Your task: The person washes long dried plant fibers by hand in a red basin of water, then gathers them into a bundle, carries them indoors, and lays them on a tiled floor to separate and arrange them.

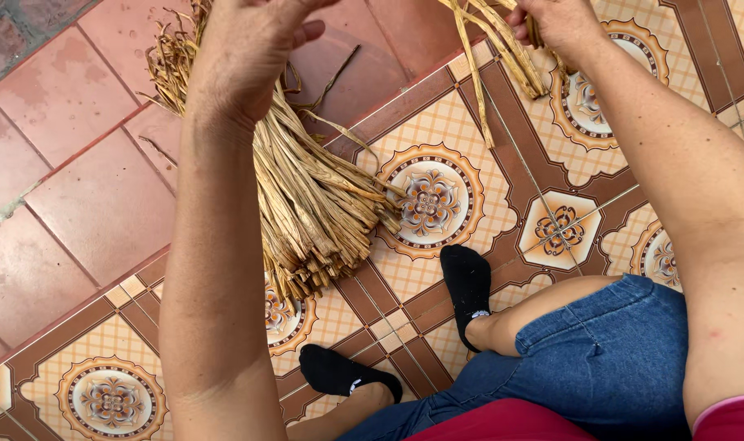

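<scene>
Patterned floor tiles point(502, 147) in cream and brown are seen beside plain red tiles point(69, 171). Under the left hand point(245, 57) a bundle of dried straw strips point(315, 204) is laid on the floor, fanned toward the feet in black socks point(467, 286). This hand is raised just above the bundle, with fingers loosely spread and nothing gripped. A few long strips point(502, 45) are clamped in the right hand point(556, 20), and they hang down below it. Blue jeans point(601, 351) are visible near the right arm.
</scene>
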